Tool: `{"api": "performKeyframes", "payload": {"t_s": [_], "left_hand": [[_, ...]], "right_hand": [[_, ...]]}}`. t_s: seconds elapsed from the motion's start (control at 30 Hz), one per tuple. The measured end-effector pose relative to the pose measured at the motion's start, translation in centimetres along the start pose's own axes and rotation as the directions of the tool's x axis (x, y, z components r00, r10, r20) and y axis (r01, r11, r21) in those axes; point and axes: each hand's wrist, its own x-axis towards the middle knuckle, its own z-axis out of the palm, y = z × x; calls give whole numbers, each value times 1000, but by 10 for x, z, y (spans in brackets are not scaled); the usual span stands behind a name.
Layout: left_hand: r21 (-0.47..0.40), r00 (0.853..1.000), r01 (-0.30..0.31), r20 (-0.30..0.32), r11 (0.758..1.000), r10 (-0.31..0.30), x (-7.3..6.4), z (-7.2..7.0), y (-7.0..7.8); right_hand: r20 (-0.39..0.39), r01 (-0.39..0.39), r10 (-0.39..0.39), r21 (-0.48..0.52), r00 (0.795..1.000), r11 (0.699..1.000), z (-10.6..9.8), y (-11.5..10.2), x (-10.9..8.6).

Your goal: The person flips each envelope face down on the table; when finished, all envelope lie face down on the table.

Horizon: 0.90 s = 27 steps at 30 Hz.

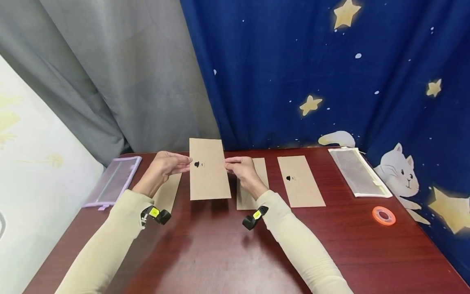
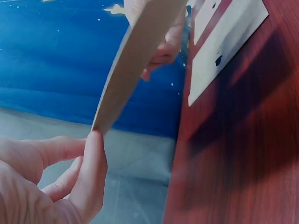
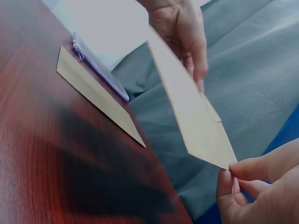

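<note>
A flat brown kraft-paper rectangle (image 1: 211, 179), printed with a small black hat and moustache, is held up above the table, tilted to face me. My left hand (image 1: 166, 165) pinches its left edge between thumb and fingers. On the opposite edge, my right hand (image 1: 243, 168) pinches it the same way. The right wrist view shows the plain underside of the held rectangle (image 3: 191, 112), with a small step along one edge. Similar brown pieces lie on the table: one behind my left hand (image 1: 168, 191), one partly hidden behind my right hand (image 1: 262, 173), and a printed one (image 1: 304, 185) farther right.
On the dark red table (image 1: 220, 253), a purple-edged mesh zip pouch (image 1: 115, 181) lies at the far left. A white-edged pouch (image 1: 358, 171) lies at the back right, near an orange ring-shaped roll (image 1: 384, 215). Grey (image 1: 147, 73) and blue star-patterned (image 1: 264, 81) curtains hang behind the table.
</note>
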Motion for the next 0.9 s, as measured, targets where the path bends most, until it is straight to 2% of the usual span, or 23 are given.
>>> {"api": "performKeyframes", "payload": {"t_s": [0.07, 0.13, 0.2, 0.23, 0.3, 0.37, 0.47, 0.53, 0.6, 0.67, 0.73, 0.83, 0.9], "left_hand": [[-12, 1000, 1, 8, 1000, -1, -2, 0, 3], [-16, 1000, -3, 10, 1000, 3, -4, 1, 6], [-17, 1000, -14, 12, 1000, 14, -5, 3, 8], [-14, 1000, -20, 11, 1000, 21, -6, 4, 9], [-6, 1000, -30, 2, 1000, 30, -8, 6, 12], [13, 999, -39, -14, 999, 40, -10, 9, 13], [33, 999, -37, -37, 999, 39, -10, 13, 14], [48, 998, -39, -48, 998, 41, -9, 16, 14], [54, 997, -40, -58, 998, 43, -9, 17, 14], [71, 996, -48, -69, 996, 53, -9, 19, 14], [93, 994, -62, -80, 994, 69, -10, 20, 14], [146, 990, -87, -93, 985, 101, -13, 23, 14], [199, 987, -97, -106, 975, 120, -15, 24, 15]], "right_hand": [[15, -6, 6, -25, 1000, 1000, 0, 1, 0], [20, 20, -18, -101, 1000, 995, 1, 1, -1], [12, 123, -124, -256, 992, 959, 2, 0, -3], [8, 184, -193, -338, 981, 923, 4, -2, -6], [13, 312, -350, -487, 937, 816, 10, -7, -14], [47, 420, -490, -590, 871, 689, 19, -13, -25], [151, 529, -583, -639, 799, 559, 35, -21, -47], [214, 551, -602, -700, 769, 454, 47, -23, -61], [259, 540, -605, -769, 753, 343, 57, -23, -72], [280, 492, -599, -842, 750, 223, 67, -22, -79], [290, 438, -595, -891, 750, 117, 74, -21, -83], [310, 377, -594, -926, 742, -13, 82, -19, -86], [326, 353, -604, -932, 727, -77, 85, -19, -87]]}}
